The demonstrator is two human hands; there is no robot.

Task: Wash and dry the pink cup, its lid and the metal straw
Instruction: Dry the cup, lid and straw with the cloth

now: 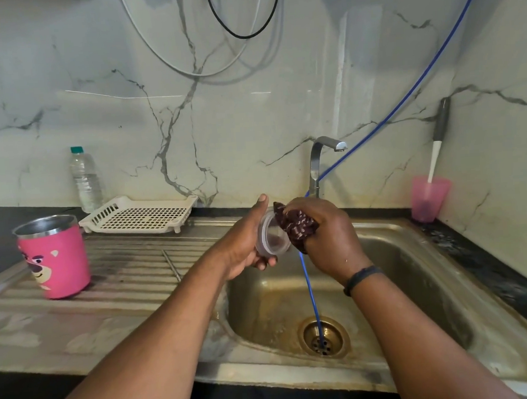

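Lid drying under way, cup and straw waiting

Sink [413, 252] and its ribbed drainboard fill the desk. On the drainboard at the left, the pink cup [56, 258] stands upright and apart; whether it is dry cannot be told. Over the basin the left hand [243, 246] grips the clear lid [272, 237] while the right hand [329, 235] clutches a dark cloth [294, 225] against it, so drying seems half done. The metal straw [171, 265] lies on the drainboard between cup and basin.

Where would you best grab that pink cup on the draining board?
Probably round the middle of the pink cup, fingers wrapped around its side, coming from the right where the left hand is nearest. It stands upright with its mouth open, has no visible handle, and its round wall widens slightly toward the steel rim, so a wrap should hold.
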